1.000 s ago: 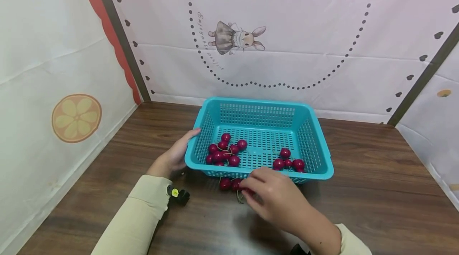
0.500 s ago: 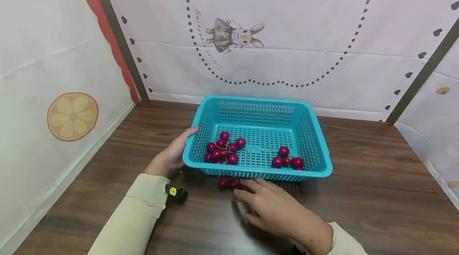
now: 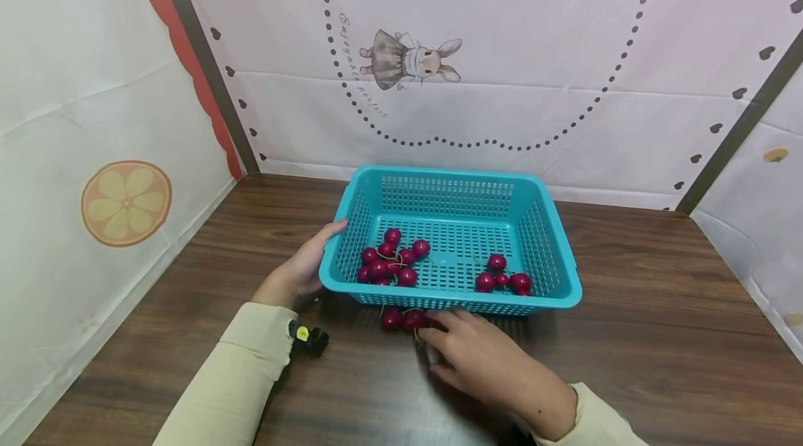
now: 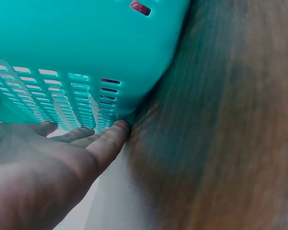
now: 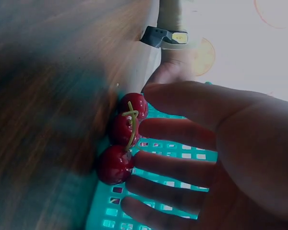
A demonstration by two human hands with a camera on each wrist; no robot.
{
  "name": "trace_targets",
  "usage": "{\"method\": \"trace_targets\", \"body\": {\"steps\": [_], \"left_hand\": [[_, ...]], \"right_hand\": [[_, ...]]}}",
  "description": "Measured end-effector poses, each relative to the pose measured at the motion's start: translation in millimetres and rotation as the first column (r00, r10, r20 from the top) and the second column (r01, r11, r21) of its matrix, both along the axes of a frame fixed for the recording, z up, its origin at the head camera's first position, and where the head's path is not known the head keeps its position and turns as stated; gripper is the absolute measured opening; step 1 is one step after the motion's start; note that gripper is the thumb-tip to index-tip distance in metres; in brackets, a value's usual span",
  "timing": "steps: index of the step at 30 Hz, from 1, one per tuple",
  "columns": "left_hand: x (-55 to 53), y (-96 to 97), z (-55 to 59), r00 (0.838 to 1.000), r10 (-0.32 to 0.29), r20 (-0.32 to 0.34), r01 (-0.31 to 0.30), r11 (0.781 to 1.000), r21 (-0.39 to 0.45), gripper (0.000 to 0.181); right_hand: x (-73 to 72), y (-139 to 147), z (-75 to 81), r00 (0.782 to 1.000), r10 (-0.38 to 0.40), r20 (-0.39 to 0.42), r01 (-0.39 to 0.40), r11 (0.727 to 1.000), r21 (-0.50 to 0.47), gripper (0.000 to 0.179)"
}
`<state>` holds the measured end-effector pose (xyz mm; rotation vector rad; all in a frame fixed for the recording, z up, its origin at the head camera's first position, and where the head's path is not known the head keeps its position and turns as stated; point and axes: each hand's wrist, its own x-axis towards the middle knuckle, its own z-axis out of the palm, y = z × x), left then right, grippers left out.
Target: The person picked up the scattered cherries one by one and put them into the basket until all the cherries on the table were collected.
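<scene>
A blue plastic basket [image 3: 448, 303] with slotted walls holds two clusters of red cherries, the larger cluster [image 3: 379, 270] at left and a smaller one [image 3: 495, 263] at right. My left hand [image 3: 301, 268] rests against its left end, the thumb at the rim; in the left wrist view straight fingers [image 4: 108, 146] touch the outer wall. Along the basket's front, cherries [image 3: 391, 318] lie on the table. The right wrist view shows three in a row, with green stems [image 5: 133, 127]. My right hand [image 3: 479, 355] has its fingers spread and extended beside that row, fingertips right at the cherries.
The dark wood-grain table [image 3: 640, 334] reaches back to a printed cloth wall [image 3: 502, 21] with a rabbit figure. Another cloth wall [image 3: 50, 279] closes the left side. A black wrist strap device [image 3: 310, 340] sits on the left cuff.
My right hand has lowered beside the front cherries, and its fingers, bunched together a second ago, have spread. The left hand and the basket keep their places; the head view has shifted slightly.
</scene>
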<state>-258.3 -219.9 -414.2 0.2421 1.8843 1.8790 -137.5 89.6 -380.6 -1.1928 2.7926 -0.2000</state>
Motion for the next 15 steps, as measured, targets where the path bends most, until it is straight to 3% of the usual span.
{"method": "trace_targets", "body": {"steps": [15], "left_hand": [[-1.1, -0.1, 1.0, 1.000, -0.017, 0.005, 0.017, 1.000, 0.013, 0.076]], "right_hand": [[-3.6, 1.3, 1.3, 0.997, -0.026, -0.072, 0.025, 1.000, -0.013, 0.028]]}}
